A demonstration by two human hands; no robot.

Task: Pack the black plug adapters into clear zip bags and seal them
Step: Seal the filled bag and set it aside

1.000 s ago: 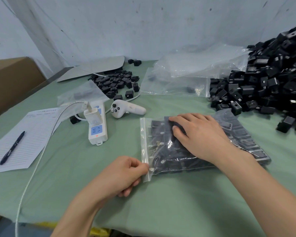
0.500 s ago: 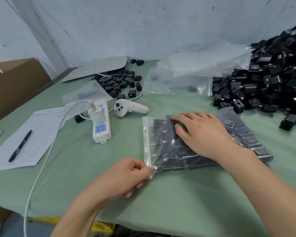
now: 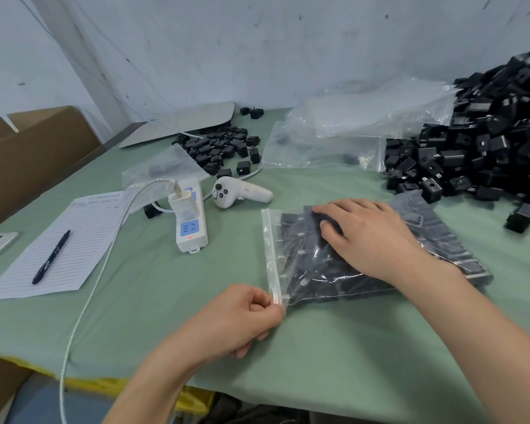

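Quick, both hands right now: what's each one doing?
Left hand: closed, pinching the near corner of the zip bag at its seal strip.
Right hand: open, pressing flat on top of the filled bag.

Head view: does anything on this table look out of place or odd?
A white handheld controller lies beside the power strip; it is no packing item. Two black adapters sit alone at the back, apart from the small heap and the big pile. The filled zip bag looks intact.
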